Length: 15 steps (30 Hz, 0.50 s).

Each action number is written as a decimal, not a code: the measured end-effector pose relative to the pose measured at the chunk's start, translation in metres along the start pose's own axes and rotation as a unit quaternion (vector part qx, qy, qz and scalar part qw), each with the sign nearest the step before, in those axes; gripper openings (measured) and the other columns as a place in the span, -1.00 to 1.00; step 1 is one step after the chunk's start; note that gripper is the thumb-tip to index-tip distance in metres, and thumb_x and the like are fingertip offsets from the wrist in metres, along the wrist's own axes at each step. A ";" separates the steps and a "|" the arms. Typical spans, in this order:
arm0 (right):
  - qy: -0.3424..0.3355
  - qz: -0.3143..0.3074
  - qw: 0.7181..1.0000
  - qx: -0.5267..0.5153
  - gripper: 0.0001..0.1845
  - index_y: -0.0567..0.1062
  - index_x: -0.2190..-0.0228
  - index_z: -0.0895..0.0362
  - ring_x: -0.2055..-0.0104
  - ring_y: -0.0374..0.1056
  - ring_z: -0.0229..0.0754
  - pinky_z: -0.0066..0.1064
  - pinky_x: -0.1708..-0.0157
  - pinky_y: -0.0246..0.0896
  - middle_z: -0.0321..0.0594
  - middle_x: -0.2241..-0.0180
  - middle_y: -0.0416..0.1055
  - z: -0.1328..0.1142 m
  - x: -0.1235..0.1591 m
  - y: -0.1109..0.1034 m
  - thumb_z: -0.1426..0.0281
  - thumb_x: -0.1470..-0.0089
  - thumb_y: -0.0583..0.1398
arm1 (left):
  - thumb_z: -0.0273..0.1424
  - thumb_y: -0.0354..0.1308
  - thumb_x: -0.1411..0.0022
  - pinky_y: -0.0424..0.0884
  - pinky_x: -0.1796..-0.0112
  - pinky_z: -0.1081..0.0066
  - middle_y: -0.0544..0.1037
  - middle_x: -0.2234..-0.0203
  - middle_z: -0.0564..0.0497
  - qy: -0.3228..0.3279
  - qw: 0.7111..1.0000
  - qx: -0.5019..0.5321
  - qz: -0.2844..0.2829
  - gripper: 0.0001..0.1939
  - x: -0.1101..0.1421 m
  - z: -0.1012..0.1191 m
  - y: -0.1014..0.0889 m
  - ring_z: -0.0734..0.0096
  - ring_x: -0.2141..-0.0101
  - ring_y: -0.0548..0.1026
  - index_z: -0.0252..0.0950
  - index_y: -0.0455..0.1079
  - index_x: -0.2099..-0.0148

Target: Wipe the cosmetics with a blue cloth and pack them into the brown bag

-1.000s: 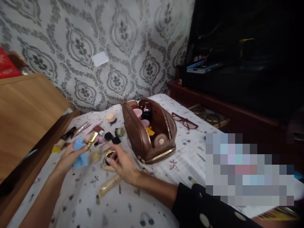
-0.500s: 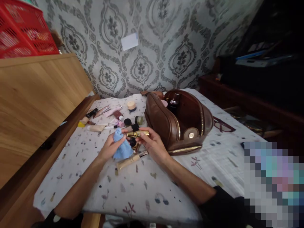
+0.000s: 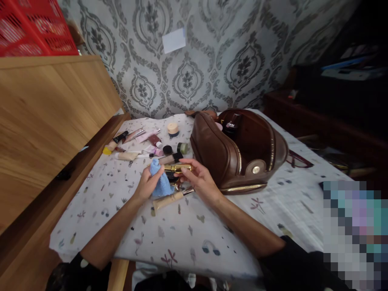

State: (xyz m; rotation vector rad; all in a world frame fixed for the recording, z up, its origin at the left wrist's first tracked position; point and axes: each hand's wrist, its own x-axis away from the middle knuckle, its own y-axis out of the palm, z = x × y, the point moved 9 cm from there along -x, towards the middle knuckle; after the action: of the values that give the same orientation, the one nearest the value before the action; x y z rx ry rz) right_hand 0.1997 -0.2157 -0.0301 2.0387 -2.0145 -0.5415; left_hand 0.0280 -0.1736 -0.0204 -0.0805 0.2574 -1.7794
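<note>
My left hand (image 3: pixel 145 186) is closed on a crumpled light blue cloth (image 3: pixel 161 182). A shiny gold lipstick tube (image 3: pixel 176 167) lies crosswise between my hands, its left end against the cloth. The fingertips of my right hand (image 3: pixel 203 182) pinch its right end. Beneath my hands rests a beige squeeze tube (image 3: pixel 168 199) with a metallic cap; a dark round item behind the lipstick is partly hidden. To the right stands a brown leather cosmetic bag (image 3: pixel 214 155), unzipped, with a dark bottle (image 3: pixel 233 122) inside.
Behind my hands lie several cosmetics, among them a peach-lidded jar (image 3: pixel 172 129), a green jar (image 3: pixel 182 148) and a pale tube (image 3: pixel 126 156). Glasses (image 3: pixel 299 159) lie right of the bag. A wooden panel (image 3: pixel 57 121) rises at left, topped by a red basket (image 3: pixel 36 30).
My hands have come together; my right hand left the dark round item and grips the gold lipstick, which was by my left hand. The view has swung left, shifting everything rightward.
</note>
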 end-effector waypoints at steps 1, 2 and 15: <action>0.001 -0.003 1.000 0.005 -0.48 0.48 0.10 0.06 0.29 0.51 -0.16 -0.31 0.27 0.39 -0.23 0.32 0.57 -0.001 0.000 0.001 0.07 0.03 0.39 | 0.03 0.20 -0.22 0.30 0.45 0.55 0.36 0.54 0.12 0.002 1.000 -0.012 0.001 -0.54 0.000 0.000 -0.001 0.53 0.51 0.32 -0.30 0.33 0.36; 0.002 -0.005 1.000 0.009 -0.47 0.47 0.09 0.06 0.32 0.50 -0.18 -0.31 0.28 0.40 -0.24 0.34 0.58 -0.002 0.001 0.001 0.07 0.03 0.39 | 0.03 0.18 -0.23 0.29 0.45 0.55 0.35 0.54 0.12 0.004 1.000 -0.021 0.003 -0.53 0.000 0.000 -0.001 0.53 0.50 0.31 -0.30 0.31 0.38; 0.009 -0.011 0.999 0.050 -0.53 0.46 0.27 0.11 0.52 0.39 -0.27 -0.38 0.43 0.33 -0.31 0.54 0.51 -0.006 0.003 0.005 0.03 0.03 0.38 | -0.08 0.39 -0.02 0.44 0.36 0.46 0.57 0.43 0.02 -0.002 0.999 0.035 -0.020 -0.52 0.002 0.012 0.002 0.38 0.42 0.52 -0.30 0.44 0.14</action>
State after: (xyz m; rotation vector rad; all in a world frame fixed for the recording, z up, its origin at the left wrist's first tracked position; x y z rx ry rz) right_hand 0.1971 -0.2191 -0.0231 2.1170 -2.0511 -0.4334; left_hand 0.0320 -0.1776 -0.0091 -0.0391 0.1915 -1.8264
